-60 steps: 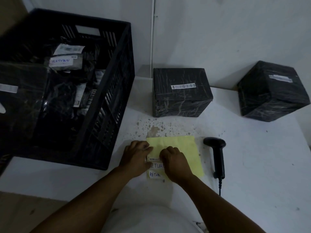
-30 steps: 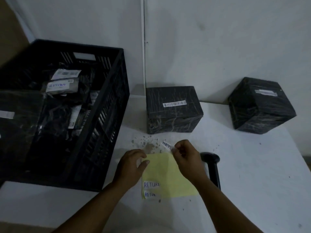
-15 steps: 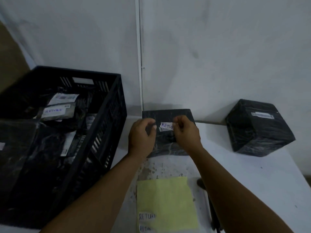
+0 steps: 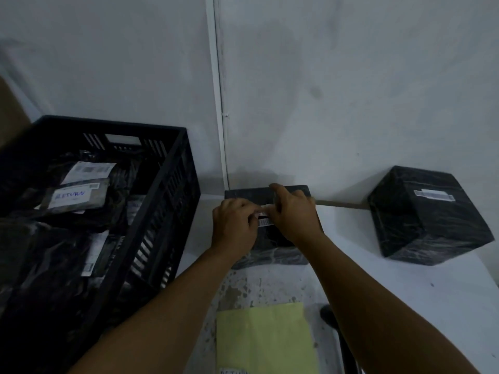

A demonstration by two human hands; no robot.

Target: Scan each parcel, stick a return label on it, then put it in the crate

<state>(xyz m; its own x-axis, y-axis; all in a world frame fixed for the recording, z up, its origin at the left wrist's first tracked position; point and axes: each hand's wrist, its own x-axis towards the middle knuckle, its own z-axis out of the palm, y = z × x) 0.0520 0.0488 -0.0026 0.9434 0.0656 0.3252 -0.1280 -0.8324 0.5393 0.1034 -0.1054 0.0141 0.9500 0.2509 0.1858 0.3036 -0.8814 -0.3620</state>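
Observation:
A black wrapped parcel (image 4: 272, 256) sits against the wall in the middle of the table, its barcode strip (image 4: 266, 222) showing between my hands. My left hand (image 4: 234, 225) and my right hand (image 4: 293, 214) both rest on its top, fingertips pinching a white return label (image 4: 266, 209) that lies against the wrap just above the barcode. Most of the label is hidden by my fingers. A second black parcel (image 4: 426, 214) with a barcode strip stands at the right. The black crate (image 4: 167, 201) at the left holds several wrapped parcels, one marked RETURN.
A yellow label sheet (image 4: 266, 338) lies near the table's front edge, with a RETURN label at its lower left. The black scanner (image 4: 330, 317) lies right of the sheet, mostly hidden under my right forearm. The white wall runs close behind the parcels.
My right hand peeled a return label off the yellow sheet, then both hands carried it up to the middle parcel. It now lies lower, against the parcel's top above the barcode.

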